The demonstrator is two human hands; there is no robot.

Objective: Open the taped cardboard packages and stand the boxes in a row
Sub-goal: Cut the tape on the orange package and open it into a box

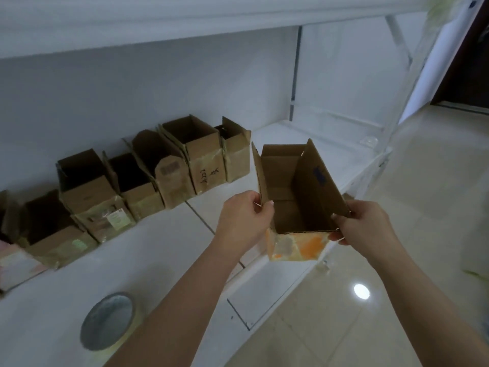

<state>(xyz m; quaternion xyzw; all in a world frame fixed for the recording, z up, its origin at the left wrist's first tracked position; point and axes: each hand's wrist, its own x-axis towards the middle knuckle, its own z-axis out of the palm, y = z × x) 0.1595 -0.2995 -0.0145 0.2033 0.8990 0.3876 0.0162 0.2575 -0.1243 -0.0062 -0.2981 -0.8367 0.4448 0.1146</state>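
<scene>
An opened cardboard box (pixel 296 197) with orange-stained tape on its front is held in the air over the white shelf's front edge, its flaps standing up. My left hand (pixel 243 218) pinches its left flap and my right hand (pixel 362 223) grips its right front corner. Along the back wall stands a row of several opened brown boxes (pixel 201 160), their mouths upward, running from the far left up to a small box (pixel 235 152) just left of the held one.
A roll of tape (pixel 108 320) lies on the white shelf (pixel 164 250) near its front left. Shelf surface continues to the right of the row, up to an upright post (pixel 295 75). Glossy tiled floor (pixel 397 260) lies below at right.
</scene>
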